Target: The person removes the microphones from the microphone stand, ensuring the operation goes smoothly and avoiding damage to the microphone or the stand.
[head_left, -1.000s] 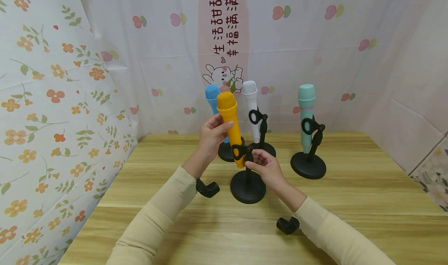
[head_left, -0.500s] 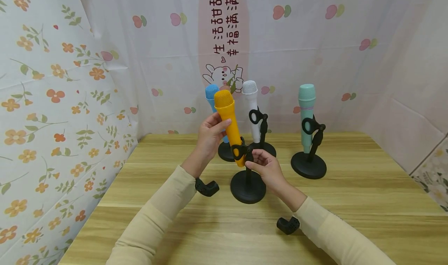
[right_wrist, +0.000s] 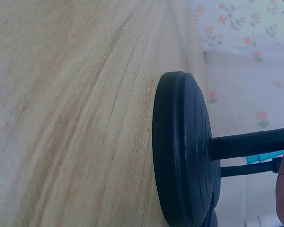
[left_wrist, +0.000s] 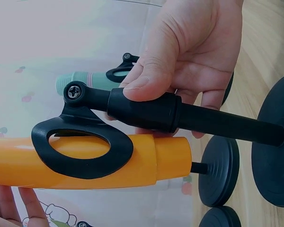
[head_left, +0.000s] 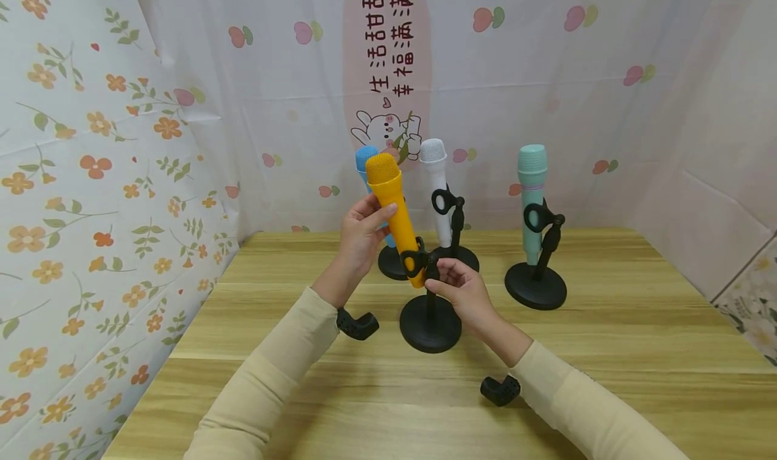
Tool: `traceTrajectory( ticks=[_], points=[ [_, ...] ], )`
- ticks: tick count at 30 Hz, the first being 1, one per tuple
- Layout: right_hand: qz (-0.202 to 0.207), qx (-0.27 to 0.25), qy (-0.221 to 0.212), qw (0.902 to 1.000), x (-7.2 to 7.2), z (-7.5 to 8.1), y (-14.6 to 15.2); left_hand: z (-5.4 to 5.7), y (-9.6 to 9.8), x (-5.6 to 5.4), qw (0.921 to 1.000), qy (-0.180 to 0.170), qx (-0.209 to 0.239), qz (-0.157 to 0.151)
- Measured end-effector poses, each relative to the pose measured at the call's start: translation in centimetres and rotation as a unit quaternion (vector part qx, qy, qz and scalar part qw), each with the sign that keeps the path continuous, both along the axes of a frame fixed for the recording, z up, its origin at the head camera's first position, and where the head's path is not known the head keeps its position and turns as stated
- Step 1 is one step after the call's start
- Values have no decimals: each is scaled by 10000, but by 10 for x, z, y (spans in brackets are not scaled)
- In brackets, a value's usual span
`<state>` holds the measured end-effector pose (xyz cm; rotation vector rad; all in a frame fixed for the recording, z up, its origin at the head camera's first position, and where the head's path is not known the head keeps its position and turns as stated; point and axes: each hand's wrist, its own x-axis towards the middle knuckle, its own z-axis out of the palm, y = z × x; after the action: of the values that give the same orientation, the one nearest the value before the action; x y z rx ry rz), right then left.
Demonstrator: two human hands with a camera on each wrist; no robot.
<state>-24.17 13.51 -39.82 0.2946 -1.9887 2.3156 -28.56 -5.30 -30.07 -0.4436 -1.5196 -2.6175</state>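
A yellow microphone point(head_left: 397, 220) leans left in the black clip point(left_wrist: 85, 168) of a desk stand, its lower end poking out below the clip. My left hand point(head_left: 359, 237) grips it around the upper body, thumb across the front. Just below the clip, my right hand point(head_left: 463, 289) pinches the stand's neck point(left_wrist: 144, 109) between thumb and fingers. The stand's round black base point(head_left: 429, 328) is on the wooden table, and the right wrist view shows this base point(right_wrist: 182, 146) from the side.
Behind stand a blue microphone point(head_left: 367, 160), partly hidden, and a white microphone point(head_left: 442, 204), each on a black stand. A mint green microphone point(head_left: 532, 177) on its stand is to the right. A patterned cloth point(head_left: 273, 96) hangs behind the table point(head_left: 607, 338).
My left hand has shifted slightly up and left, tilting the yellow microphone further left and drawing it a little upward through the clip. My right hand stays on the stand's neck.
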Motion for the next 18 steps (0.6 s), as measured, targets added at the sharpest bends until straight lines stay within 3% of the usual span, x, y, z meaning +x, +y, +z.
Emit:
traceTrajectory(
  ticks=[18],
  points=[
    [18, 0, -59, 10000, 2, 2, 0, 2, -5, 2, 9998, -86, 114, 105]
  ],
)
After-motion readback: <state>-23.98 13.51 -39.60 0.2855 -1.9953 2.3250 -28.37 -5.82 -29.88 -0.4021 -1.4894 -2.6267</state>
